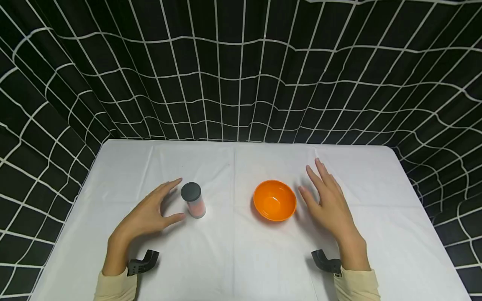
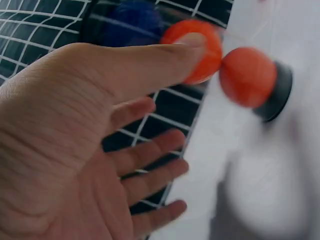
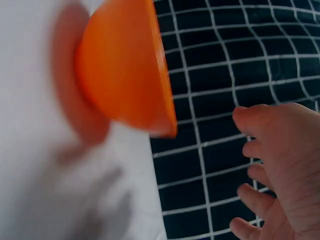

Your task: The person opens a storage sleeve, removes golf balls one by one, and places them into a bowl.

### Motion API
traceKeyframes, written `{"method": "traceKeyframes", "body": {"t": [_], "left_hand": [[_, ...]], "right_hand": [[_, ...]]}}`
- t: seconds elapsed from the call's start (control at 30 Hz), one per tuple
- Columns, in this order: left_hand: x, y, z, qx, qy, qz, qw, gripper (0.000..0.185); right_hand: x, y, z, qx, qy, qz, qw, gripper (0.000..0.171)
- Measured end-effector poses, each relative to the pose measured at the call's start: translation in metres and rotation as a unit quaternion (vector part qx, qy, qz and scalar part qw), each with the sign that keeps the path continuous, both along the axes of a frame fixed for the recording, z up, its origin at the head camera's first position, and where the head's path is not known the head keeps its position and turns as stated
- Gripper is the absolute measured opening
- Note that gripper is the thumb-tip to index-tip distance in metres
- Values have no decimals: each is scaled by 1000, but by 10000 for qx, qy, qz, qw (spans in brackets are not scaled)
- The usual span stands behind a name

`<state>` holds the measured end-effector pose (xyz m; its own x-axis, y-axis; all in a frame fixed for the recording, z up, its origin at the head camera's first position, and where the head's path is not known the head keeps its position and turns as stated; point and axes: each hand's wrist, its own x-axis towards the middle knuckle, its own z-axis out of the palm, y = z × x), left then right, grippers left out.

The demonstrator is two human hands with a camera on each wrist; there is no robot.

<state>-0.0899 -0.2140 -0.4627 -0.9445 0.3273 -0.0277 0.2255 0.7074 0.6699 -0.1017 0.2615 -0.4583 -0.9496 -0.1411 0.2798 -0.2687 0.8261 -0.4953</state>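
Note:
A clear tube (image 1: 196, 207) with a dark grey lid stands upright on the white table. In the left wrist view it shows a blue ball (image 2: 132, 22) near the lid and orange balls (image 2: 248, 77) lower down. My left hand (image 1: 148, 215) is just left of the tube, thumb and fingers spread on its near side, gripping nothing. An orange bowl (image 1: 275, 200) sits upright to the right of the tube. Beside the bowl's right edge is my right hand (image 1: 329, 205), fingers extended and holding nothing; the right wrist view shows the bowl (image 3: 122, 67) apart from the fingers.
A white cloth covers the table (image 1: 233, 259). Dark fabric with a white grid (image 1: 241, 75) rises behind the table and along both sides. A black wrist mount (image 1: 143, 262) juts inward from the left wrist, another (image 1: 325, 262) from the right.

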Motion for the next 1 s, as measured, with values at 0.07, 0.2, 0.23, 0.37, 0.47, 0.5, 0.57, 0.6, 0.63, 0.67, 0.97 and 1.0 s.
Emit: {"method": "traceKeyframes", "body": {"t": [0.07, 0.2, 0.23, 0.37, 0.47, 0.5, 0.57, 0.6, 0.63, 0.67, 0.97, 1.0], "left_hand": [[-2, 5, -4, 365, -21, -50, 9993, 81], [-7, 16, -16, 1075, -112, -161, 9940, 62], [-7, 18, -18, 1209, -158, -198, 9923, 60], [-7, 24, -25, 1682, -420, -293, 9844, 56], [-8, 27, -26, 2036, -634, -309, 9765, 56], [-10, 29, -27, 2130, -681, -333, 9741, 56], [-13, 32, -29, 2319, -811, -388, 9686, 57], [-14, 34, -30, 2378, -878, -396, 9665, 58], [-15, 36, -31, 2407, -927, -398, 9653, 58], [-15, 37, -31, 2427, -967, -393, 9645, 59], [-13, 36, -30, 2485, -941, -258, 9637, 58], [-13, 37, -31, 2507, -895, -258, 9636, 58]], "right_hand": [[1, -7, 5, -62, 48, 66, 9999, 62], [5, -20, 10, -187, 105, 292, 9993, 60], [6, -23, 11, -213, 113, 356, 9991, 59], [7, -40, 14, -352, 41, 652, 9972, 57], [6, -54, 20, -503, -246, 790, 9953, 55], [6, -58, 22, -556, -358, 824, 9944, 55], [6, -66, 26, -654, -641, 852, 9922, 55], [5, -70, 28, -682, -775, 876, 9908, 55], [5, -74, 29, -701, -889, 905, 9894, 55], [4, -78, 30, -730, -985, 935, 9880, 55], [3, -109, 36, -1090, -1354, 1346, 9755, 55], [3, -111, 35, -1132, -1327, 1365, 9752, 55]]}}
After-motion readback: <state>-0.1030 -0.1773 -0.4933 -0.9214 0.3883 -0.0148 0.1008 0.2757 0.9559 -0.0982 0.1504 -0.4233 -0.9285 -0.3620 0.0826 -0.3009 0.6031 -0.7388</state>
